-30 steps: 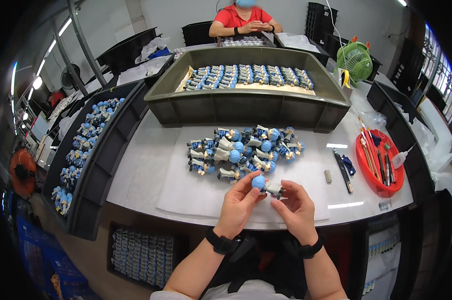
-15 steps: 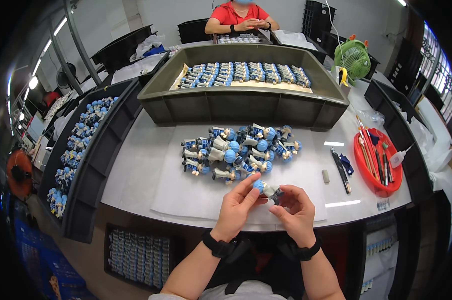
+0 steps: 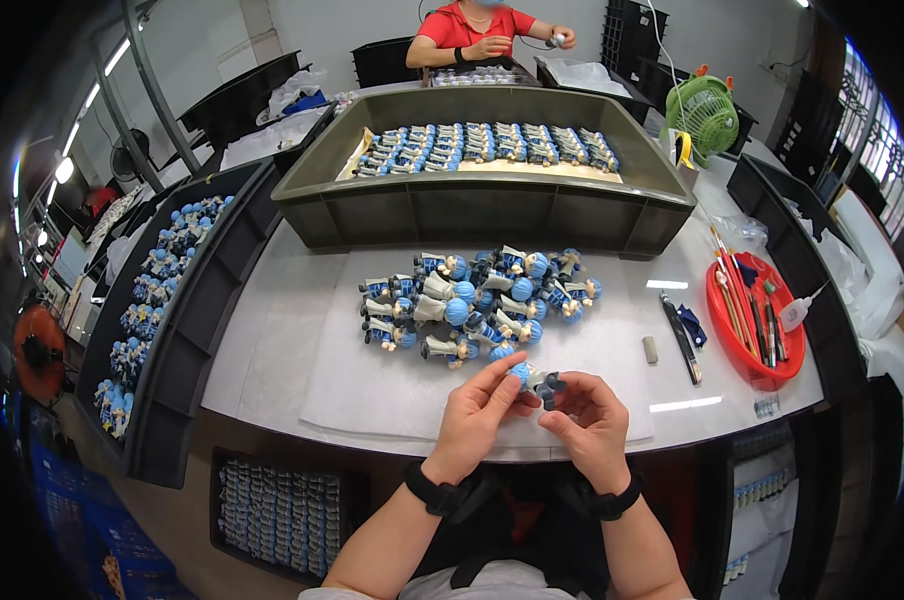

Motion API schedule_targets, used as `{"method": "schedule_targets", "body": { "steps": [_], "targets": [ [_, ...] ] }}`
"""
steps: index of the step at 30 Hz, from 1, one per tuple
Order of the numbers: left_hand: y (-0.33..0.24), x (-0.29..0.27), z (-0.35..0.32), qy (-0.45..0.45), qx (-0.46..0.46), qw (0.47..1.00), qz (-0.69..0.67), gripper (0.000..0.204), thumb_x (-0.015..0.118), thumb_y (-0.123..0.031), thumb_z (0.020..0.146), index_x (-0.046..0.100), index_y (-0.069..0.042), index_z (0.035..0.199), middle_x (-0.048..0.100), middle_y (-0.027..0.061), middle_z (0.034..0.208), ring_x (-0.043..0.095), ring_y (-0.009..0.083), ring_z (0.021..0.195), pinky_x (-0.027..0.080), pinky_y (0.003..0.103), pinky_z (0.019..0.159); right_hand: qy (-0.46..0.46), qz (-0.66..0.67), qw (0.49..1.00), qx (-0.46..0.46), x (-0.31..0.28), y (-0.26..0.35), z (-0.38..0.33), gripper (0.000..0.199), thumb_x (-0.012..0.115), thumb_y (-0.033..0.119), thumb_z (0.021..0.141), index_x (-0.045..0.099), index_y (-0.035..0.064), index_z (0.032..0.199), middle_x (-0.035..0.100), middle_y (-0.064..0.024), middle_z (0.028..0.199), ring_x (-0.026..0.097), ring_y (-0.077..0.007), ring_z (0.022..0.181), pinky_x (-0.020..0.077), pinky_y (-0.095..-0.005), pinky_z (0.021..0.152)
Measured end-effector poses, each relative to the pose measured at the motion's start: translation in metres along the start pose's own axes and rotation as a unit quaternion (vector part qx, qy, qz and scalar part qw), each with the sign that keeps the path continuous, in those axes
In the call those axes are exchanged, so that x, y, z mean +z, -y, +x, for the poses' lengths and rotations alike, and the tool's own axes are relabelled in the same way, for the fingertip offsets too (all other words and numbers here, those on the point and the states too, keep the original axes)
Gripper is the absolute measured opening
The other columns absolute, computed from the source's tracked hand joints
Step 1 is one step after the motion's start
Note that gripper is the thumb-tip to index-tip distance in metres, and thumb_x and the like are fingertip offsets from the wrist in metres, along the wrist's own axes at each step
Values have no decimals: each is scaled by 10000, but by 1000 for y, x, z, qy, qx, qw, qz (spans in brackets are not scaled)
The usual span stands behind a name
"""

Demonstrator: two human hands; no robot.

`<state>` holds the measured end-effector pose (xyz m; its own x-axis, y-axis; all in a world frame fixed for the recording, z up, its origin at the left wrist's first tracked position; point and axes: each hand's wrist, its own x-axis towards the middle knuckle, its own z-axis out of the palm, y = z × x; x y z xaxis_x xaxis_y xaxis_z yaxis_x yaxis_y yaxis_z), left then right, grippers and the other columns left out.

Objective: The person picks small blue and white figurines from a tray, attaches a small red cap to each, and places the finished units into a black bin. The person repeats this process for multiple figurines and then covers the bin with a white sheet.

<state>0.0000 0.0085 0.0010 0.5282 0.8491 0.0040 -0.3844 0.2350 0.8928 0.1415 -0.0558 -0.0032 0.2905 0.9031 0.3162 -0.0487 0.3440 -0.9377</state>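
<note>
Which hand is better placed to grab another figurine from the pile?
Left, probably. The left hand has its fingertips up beside the figurine pile, while the right hand sits lower, gripping the held figurine.

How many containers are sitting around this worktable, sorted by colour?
Olive-green bin of figurines: 1
Black trays, one left, one right: 2
Red tool tray: 1
Total: 4

Both the left hand and the right hand hold one blue-headed figurine.
</note>
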Motion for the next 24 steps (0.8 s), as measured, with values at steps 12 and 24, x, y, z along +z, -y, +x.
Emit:
{"method": "schedule_targets", "body": {
  "steps": [12, 24],
  "targets": [
    [1, -6, -3, -11, 85, 995, -50, 386, 573, 30, 845, 505, 0, 1224, 571, 96, 1159, 545, 137, 984, 424, 256, 871, 9, -20, 1000, 14, 8, 5, 1, 442, 759, 81, 743, 537, -35, 1108, 618, -69, 924, 579, -91, 782, 483, -209, 647],
    [-7, 3, -8, -77, 104, 992, -3, 324, 520, -124, 898, 493, 19, 1187, 578, 157, 1032, 555, 246, 902, 455, 336, 747, 21, -46, 998, -35, -18, 18, -2, 255, 642, 88, 778, 588, -26, 1000, 625, -176, 886, 611, -295, 812, 466, -343, 721]
  ]
}}
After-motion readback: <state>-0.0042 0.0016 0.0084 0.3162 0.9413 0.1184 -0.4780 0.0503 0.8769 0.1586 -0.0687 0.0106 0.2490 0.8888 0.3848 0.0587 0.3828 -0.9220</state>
